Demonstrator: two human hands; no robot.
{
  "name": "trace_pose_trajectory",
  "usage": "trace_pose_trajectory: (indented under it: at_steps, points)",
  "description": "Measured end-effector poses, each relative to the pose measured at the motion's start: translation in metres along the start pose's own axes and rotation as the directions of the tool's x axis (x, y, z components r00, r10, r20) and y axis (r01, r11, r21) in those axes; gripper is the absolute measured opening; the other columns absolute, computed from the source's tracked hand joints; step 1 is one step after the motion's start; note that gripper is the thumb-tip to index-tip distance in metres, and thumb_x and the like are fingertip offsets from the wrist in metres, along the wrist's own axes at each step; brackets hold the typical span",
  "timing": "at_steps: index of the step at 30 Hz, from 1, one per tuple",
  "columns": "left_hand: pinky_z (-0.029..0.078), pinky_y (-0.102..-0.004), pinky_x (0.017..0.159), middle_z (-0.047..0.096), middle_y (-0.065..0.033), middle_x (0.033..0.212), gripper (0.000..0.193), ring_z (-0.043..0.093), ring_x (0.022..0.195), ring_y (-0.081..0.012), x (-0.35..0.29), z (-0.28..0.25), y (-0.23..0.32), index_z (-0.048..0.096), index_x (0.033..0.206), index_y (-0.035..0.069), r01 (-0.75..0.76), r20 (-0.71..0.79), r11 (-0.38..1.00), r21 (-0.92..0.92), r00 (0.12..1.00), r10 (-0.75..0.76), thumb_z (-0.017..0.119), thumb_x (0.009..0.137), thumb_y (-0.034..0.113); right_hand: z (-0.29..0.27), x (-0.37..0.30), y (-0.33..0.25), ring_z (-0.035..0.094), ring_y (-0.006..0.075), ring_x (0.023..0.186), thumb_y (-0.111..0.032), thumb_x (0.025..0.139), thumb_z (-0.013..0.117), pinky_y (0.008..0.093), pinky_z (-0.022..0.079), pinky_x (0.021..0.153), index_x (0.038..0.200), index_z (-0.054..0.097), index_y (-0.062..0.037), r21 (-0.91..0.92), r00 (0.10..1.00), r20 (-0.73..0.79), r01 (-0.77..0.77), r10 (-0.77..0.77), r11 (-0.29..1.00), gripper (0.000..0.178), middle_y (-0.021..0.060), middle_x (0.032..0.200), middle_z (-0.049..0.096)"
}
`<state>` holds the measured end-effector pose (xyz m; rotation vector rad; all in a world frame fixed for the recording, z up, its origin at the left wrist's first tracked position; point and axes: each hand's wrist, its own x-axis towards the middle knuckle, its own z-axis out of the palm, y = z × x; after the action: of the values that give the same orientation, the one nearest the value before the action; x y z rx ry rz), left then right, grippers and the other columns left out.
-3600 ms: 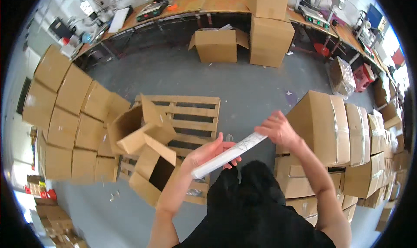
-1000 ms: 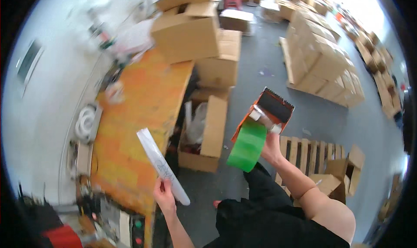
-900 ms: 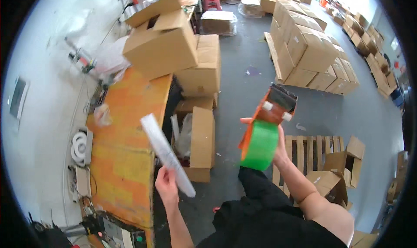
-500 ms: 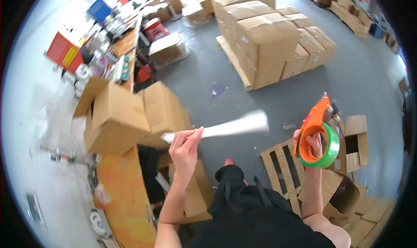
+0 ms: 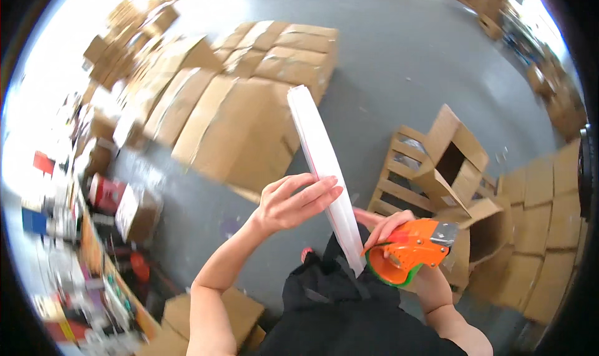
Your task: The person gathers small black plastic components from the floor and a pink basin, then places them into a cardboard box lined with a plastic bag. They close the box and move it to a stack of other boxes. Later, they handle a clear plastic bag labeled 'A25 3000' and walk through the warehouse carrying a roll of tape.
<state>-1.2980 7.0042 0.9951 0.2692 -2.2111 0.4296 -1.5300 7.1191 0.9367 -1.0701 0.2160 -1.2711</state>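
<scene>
A long, flat white bundle (image 5: 317, 145), thin as folded sheets or bags with a faint red line along one side, slants upward in front of my body. My left hand (image 5: 293, 201) is closed on its middle, fingertips pressed against its face. To the right, my right hand (image 5: 388, 226) grips an orange tape gun (image 5: 417, 240) loaded with a green roll of tape. The right fingers sit close to the bundle's edge; whether they touch it I cannot tell.
Taped cartons (image 5: 240, 128) are stacked beyond my left hand. An open carton (image 5: 454, 163) rests by a wooden pallet (image 5: 399, 187) on the right, with flattened cardboard (image 5: 530, 231) farther right. A cluttered workbench (image 5: 93, 250) runs along the left.
The view has turned to the right. The bundle has swung from lying sideways to slanting upright, and the tape gun has come in beside it, turned to another angle.
</scene>
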Motion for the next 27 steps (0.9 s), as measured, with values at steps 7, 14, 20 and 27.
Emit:
trace_pose_trajectory:
  at_steps: [7, 14, 20, 27]
  points:
    - [0.042, -0.0316, 0.081, 0.062, 0.0039, 0.105, 0.030, 0.056, 0.090, -0.0164, 0.094, 0.213, -0.112, 0.068, 0.095, 0.018, -0.050, 0.147, 0.967, -0.251, 0.985, 0.089, 0.066, 0.066, 0.012, -0.154, 0.060, -0.036, 0.051, 0.0426, 0.109, -0.027, 0.082, 0.060, 0.0606, 0.012, 0.104, 0.101, 0.062, 0.0042, 0.211, 0.978, -0.060, 0.208, -0.199, 0.955, 0.037, 0.0285, 0.099, 0.061]
    - [0.047, -0.0276, 0.072, 0.061, 0.0000, 0.084, 0.011, 0.058, 0.083, -0.0119, 0.167, 0.411, -0.243, 0.061, 0.096, 0.003, 0.872, 0.847, -0.264, -0.413, 0.261, -0.463, 0.056, 0.086, 0.006, -0.349, 0.137, -0.165, 0.056, 0.0406, 0.101, -0.012, 0.081, 0.063, 0.0521, 0.045, 0.088, 0.104, 0.054, 0.0099, -0.019, 0.886, -0.416, 0.218, -0.206, 0.976, 0.033, 0.0280, 0.105, 0.057]
    - [0.052, -0.0250, 0.067, 0.059, -0.0002, 0.087, 0.019, 0.056, 0.079, -0.0072, 0.280, 0.544, -0.321, 0.060, 0.097, 0.001, 0.846, 0.938, -0.435, -0.308, 0.195, -0.285, 0.054, 0.090, 0.018, -0.505, 0.219, -0.230, 0.063, 0.0304, 0.088, -0.002, 0.080, 0.063, 0.0407, 0.054, 0.068, 0.123, 0.044, -0.0057, -0.142, 0.725, -0.665, 0.113, -0.179, 0.983, 0.047, 0.0214, 0.100, 0.059]
    - [0.052, -0.0248, 0.066, 0.059, -0.0010, 0.086, 0.017, 0.056, 0.080, -0.0070, 0.399, 0.754, -0.439, 0.060, 0.098, 0.000, 0.843, 0.928, -0.421, -0.335, 0.216, -0.305, 0.055, 0.089, 0.013, -0.727, 0.355, -0.310, 0.048, 0.0324, 0.114, -0.014, 0.081, 0.065, 0.0524, 0.031, 0.103, 0.098, 0.057, -0.0013, -0.226, 0.759, -0.596, 0.154, -0.262, 0.962, 0.022, 0.0166, 0.098, 0.060]
